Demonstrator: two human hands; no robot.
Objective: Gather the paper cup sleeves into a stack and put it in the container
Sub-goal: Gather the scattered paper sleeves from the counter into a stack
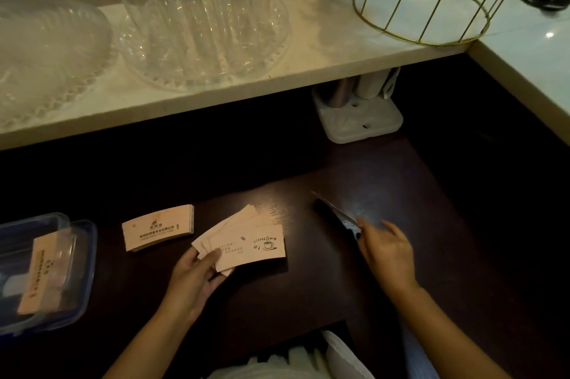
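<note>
Hands: left [194,278] grips fanned sleeves [246,239] (right [387,250] apart).

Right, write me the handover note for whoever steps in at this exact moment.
Left hand: gripping a fanned bunch of sleeves, not squared up.
Right hand: on the dark table, fingers touching the end of a flat dark object; can't tell what it is.
Neat sleeve stack lies loose on the table.
Plastic container, far left, already holds some sleeves.
Left: square the bunch, merge both piles, put them in the container.
</note>
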